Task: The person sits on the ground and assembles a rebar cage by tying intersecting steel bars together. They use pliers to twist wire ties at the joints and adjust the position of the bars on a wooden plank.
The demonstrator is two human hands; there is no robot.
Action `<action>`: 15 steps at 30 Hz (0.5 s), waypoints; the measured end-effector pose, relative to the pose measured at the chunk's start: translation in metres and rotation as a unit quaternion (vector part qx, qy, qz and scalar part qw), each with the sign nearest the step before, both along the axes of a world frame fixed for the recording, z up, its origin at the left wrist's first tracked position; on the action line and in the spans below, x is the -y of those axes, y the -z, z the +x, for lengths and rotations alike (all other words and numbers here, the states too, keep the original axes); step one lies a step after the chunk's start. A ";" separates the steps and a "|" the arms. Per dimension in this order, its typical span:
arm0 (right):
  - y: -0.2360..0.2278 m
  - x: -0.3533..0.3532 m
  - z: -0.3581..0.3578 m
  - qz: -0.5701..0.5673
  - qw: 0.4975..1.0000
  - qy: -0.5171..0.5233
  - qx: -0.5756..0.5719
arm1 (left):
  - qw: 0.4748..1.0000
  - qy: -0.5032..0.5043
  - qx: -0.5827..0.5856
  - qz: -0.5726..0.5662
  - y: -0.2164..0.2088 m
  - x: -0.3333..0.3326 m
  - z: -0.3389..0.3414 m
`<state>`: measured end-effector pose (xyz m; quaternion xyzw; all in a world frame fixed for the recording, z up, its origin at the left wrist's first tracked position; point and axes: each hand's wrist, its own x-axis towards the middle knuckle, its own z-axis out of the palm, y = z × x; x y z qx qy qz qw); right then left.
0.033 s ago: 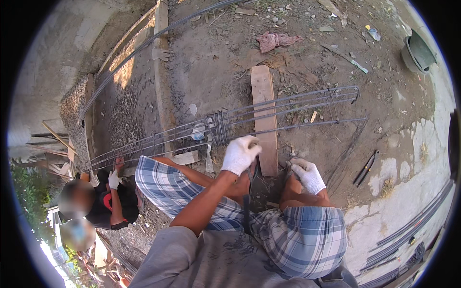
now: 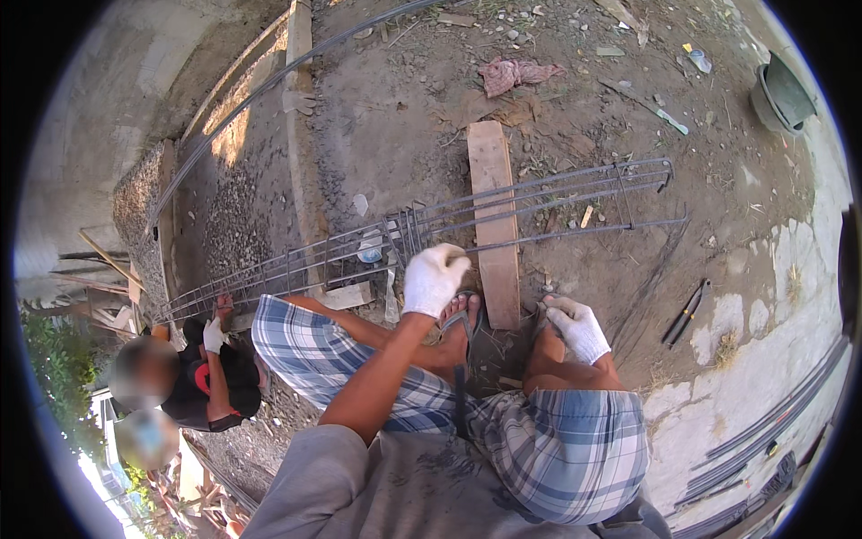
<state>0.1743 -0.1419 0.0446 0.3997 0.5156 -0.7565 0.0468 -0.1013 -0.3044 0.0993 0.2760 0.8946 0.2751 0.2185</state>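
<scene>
Steel rebar cage (image 2: 503, 211) lies across mid-frame on a plank (image 2: 494, 216). At lower left a co-worker (image 2: 211, 382) steadies its end. My left hand (image 2: 433, 278) grips a bar, fingers closed; my right hand (image 2: 579, 328) is curled low, contents unclear. Ties cluster centrally; elsewhere they look sparse.

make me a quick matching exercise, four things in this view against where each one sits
Things:
1. wooden plank
2. pliers
3. red rag
4. dark bucket

Places:
a. upper right edge of the yard
b. bare dirt beyond the plank's far end
c. under the rebar cage, crossing it
d. on the ground to the right of the right hand

Pairs: 1-c, 2-d, 3-b, 4-a
</scene>
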 end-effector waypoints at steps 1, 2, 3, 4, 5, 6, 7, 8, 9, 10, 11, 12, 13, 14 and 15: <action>0.004 -0.001 0.003 -0.006 1.000 0.006 0.023 | 0.997 -0.059 -0.023 -0.041 0.005 0.004 -0.022; 0.008 -0.001 0.005 -0.005 0.998 0.005 0.060 | 0.990 -0.118 -0.043 -0.072 0.012 0.008 -0.041; 0.012 -0.001 0.007 -0.012 0.999 0.019 0.044 | 0.982 -0.127 -0.068 -0.120 0.019 0.010 -0.055; 0.016 -0.001 0.008 -0.013 0.999 0.030 0.039 | 0.972 -0.142 -0.076 -0.168 0.026 0.010 -0.066; 0.019 -0.001 0.008 -0.010 0.998 0.040 0.041 | 0.970 -0.137 -0.066 -0.191 0.032 0.010 -0.072; 0.021 -0.001 0.008 0.003 0.999 0.037 0.021 | 0.965 -0.127 -0.100 -0.206 0.036 0.009 -0.076; 0.023 -0.001 0.007 0.020 0.999 0.033 0.009 | 0.960 -0.117 -0.114 -0.227 0.039 0.007 -0.078; 0.025 0.000 0.006 0.040 0.999 0.028 0.017 | 0.955 -0.110 -0.123 -0.248 0.042 0.005 -0.077; 0.027 0.001 0.006 0.039 0.999 0.030 0.001 | 0.950 -0.111 -0.138 -0.258 0.044 0.002 -0.076; 0.028 0.003 0.004 0.044 0.998 0.033 0.005 | 0.945 -0.100 -0.146 -0.275 0.045 -0.001 -0.076; 0.030 0.004 0.003 0.058 0.997 0.032 0.024 | 0.940 -0.095 -0.151 -0.291 0.047 -0.004 -0.077; 0.031 0.005 0.003 0.043 0.998 0.032 0.016 | 0.936 -0.084 -0.156 -0.304 0.047 -0.007 -0.078; 0.033 0.007 0.001 0.036 0.999 0.032 0.025 | 0.940 -0.105 -0.134 -0.296 0.048 -0.009 -0.081; 0.034 0.008 0.001 0.034 0.998 0.033 0.029 | 0.945 -0.089 -0.151 -0.275 0.047 -0.010 -0.083; 0.034 0.009 -0.001 0.044 0.998 0.022 0.039 | 0.964 -0.156 -0.051 -0.208 0.046 -0.011 -0.085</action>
